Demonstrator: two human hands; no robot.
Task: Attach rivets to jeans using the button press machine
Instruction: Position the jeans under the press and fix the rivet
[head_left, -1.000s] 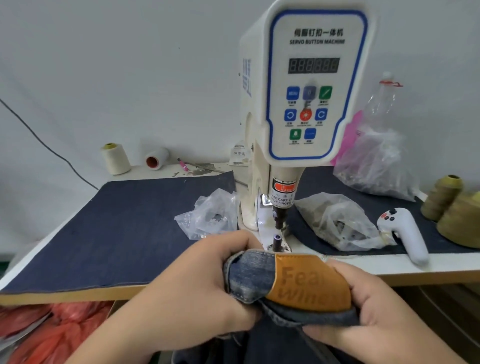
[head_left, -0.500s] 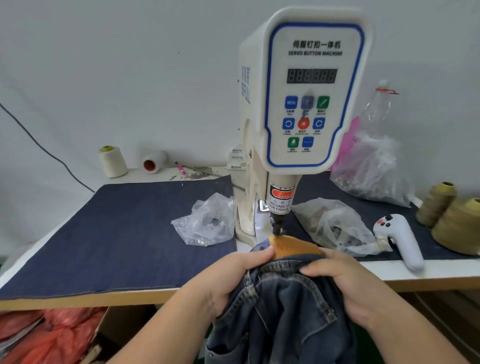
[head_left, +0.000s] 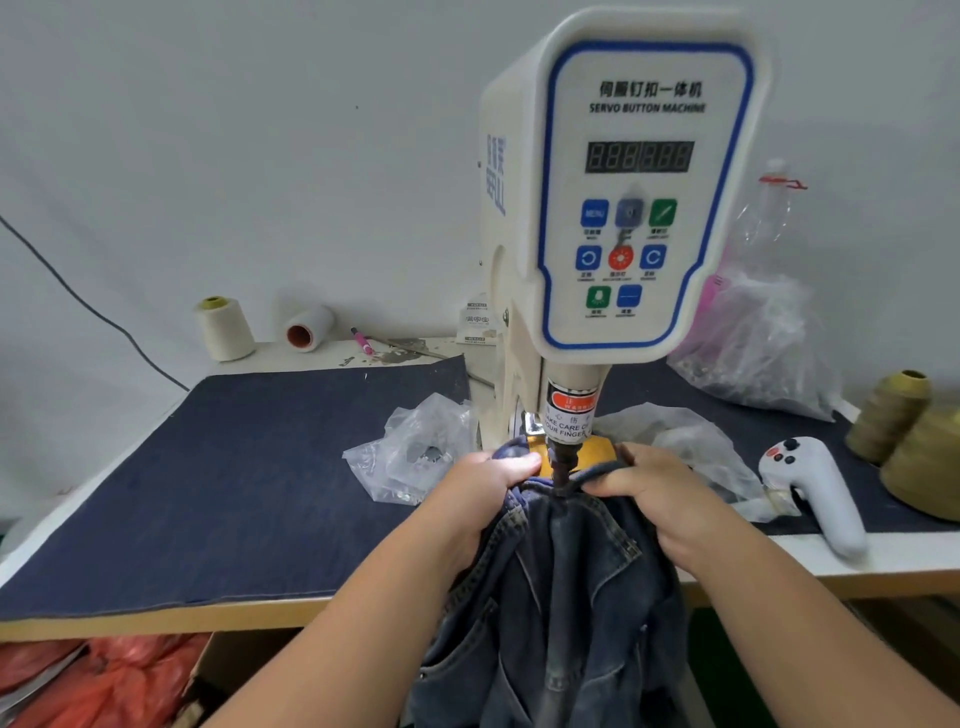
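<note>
Under the press ram (head_left: 563, 462), jeans (head_left: 561, 571) waistband w/ tan patch (head_left: 597, 449): left hand (head_left: 488, 493) & right hand (head_left: 660, 493) each grip the denim either side, prob. keeping it taut, fingers clear.

Both forearms reach up from the lower frame to its centre, left hand (head_left: 485, 486) and right hand (head_left: 652, 486) curled, gripping cloth.

Button press machine (head_left: 613, 197): smooth, glossy white plastic housing; dark metal punch (head_left: 562, 460). Jeans (head_left: 561, 582): faded blue denim, stitched seams, with a smooth tan leather-like patch (head_left: 597, 451). Table mat (head_left: 249, 483): matt navy cloth. Bags (head_left: 415, 447): crinkled clear plastic. Table edge (head_left: 156, 618): pale wood. Handheld controller (head_left: 815, 488): smooth white plastic.
</note>
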